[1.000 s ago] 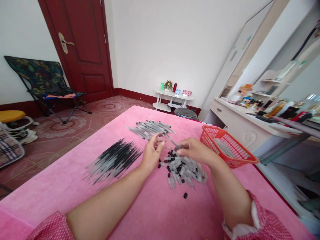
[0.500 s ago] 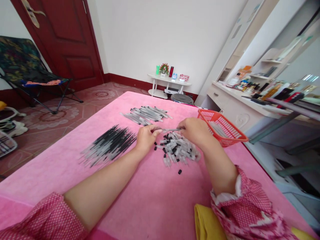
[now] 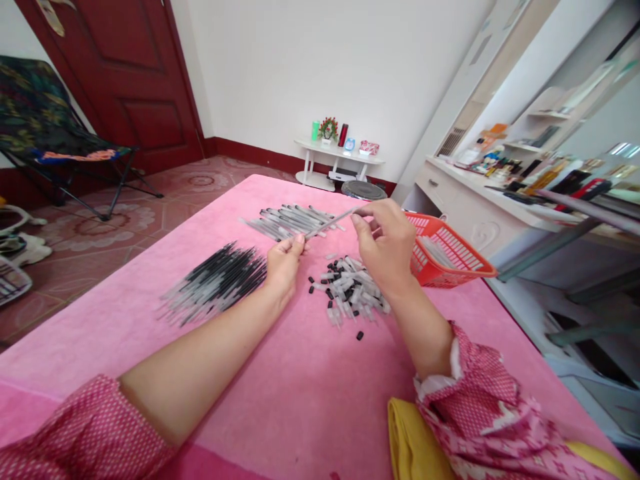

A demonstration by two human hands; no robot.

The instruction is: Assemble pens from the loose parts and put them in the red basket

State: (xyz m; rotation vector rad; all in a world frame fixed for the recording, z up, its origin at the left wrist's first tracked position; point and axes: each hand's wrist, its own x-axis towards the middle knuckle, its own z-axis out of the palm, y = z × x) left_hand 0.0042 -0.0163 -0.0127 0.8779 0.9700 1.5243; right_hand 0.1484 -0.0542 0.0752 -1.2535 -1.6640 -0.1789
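Note:
A thin, pale pen [image 3: 327,223] slants between my hands above the table. My left hand [image 3: 284,267] grips its lower end between thumb and fingers. The thumb and fingertips of my right hand [image 3: 385,237] pinch at its upper right end. Below my right hand lies a heap of clear pen caps [image 3: 350,290] mixed with small black plugs. Left of my left hand spreads a pile of black-ink refills [image 3: 217,283]. Behind the hands several grey-white pens [image 3: 285,220] lie in a loose row.
An orange-red plastic basket [image 3: 453,272] at the table's right edge holds clear tubes. Pink cloth covers the table [image 3: 300,393]. Yellow fabric [image 3: 413,440] lies by my right sleeve. A dresser [image 3: 463,190] stands at the right, a folding chair [image 3: 65,147] at the far left.
The pen has gone from nearly level to slanted, its right end raised. My right hand has moved up; my left has shifted slightly left and up.

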